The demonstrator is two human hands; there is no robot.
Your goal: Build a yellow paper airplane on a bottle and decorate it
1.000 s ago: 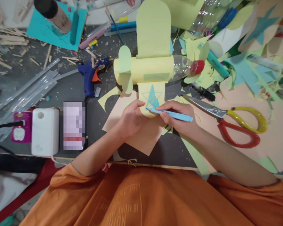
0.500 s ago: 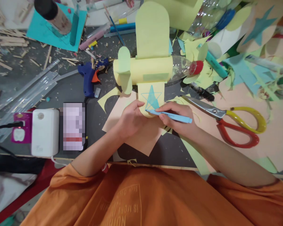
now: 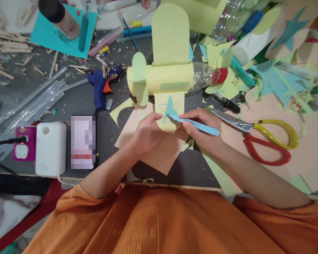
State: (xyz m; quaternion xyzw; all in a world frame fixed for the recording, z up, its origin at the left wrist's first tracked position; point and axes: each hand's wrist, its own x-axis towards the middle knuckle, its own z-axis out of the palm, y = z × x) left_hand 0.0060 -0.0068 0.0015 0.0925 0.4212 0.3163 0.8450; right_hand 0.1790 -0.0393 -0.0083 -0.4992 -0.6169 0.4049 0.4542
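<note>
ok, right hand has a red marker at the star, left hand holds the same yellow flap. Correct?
Not quite: the marker is light blue, not red, as the head view shows. Rest stands: right hand has it at the star, left hand holds the same yellow flap.

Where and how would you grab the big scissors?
Probably by the red handle loop and yellow handle loop, coming from the picture's right. The scissors lie with both loops spread on that side; the metal blades point left toward the right hand, which holds the blue marker.
</note>
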